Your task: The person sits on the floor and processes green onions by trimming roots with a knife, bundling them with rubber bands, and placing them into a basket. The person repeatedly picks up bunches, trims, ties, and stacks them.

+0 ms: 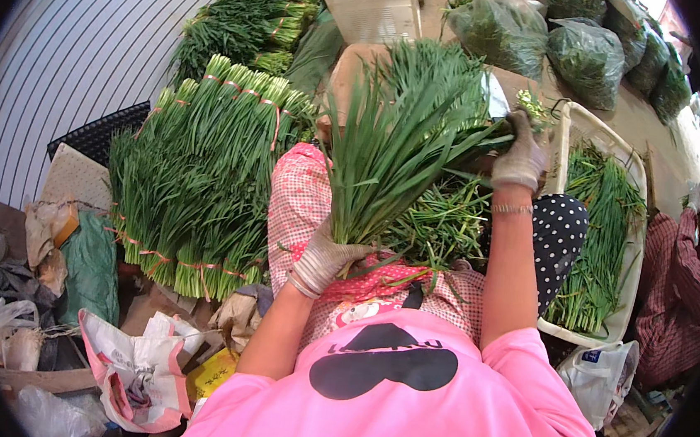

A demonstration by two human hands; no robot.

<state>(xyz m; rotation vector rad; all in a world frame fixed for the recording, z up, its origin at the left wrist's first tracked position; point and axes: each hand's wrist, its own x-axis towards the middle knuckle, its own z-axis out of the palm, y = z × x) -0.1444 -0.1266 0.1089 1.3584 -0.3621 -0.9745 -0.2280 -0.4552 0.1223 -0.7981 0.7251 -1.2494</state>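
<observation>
In a striped knit glove, my left hand (pixel 329 255) grips the stem end of a loose bunch of garlic chives (pixel 379 165), whose leaves fan out up and to the right. My right hand (pixel 523 149), gloved too, is closed around a smaller bundle of chives (pixel 531 106) with its pale cut ends upward; its leaves cross those of the left bunch. Behind them, more chives (pixel 435 70) lie on a cardboard-coloured surface (pixel 357 63). Loose chive trimmings (pixel 444 217) are heaped over my lap, between the checked trousers (pixel 302 195) and a polka-dot cloth (pixel 557 243).
Tied chive bundles (pixel 205 162) are stacked at left, with more (pixel 249 16) behind. A white plastic crate (pixel 634 256) of chives stands at right, beside a person's checked sleeve (pixel 674 290). Filled clear bags (pixel 585 58) sit at the back. A white-and-pink sack (pixel 137 368) lies lower left.
</observation>
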